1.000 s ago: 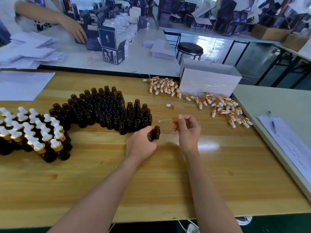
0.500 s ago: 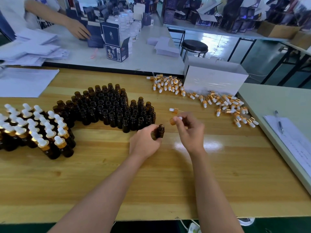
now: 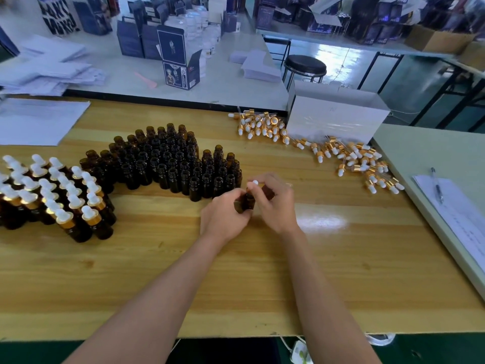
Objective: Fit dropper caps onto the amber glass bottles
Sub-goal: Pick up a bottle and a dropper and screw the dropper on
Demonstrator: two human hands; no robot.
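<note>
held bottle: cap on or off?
On the neck; tightness cannot tell. The dropper cap sits right above the amber bottle held by the left hand; right hand pinches it, hiding the collar.

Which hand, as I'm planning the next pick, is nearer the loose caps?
Right. The right hand sits left of the loose caps; the left hand is farther left, past the bottle.
</note>
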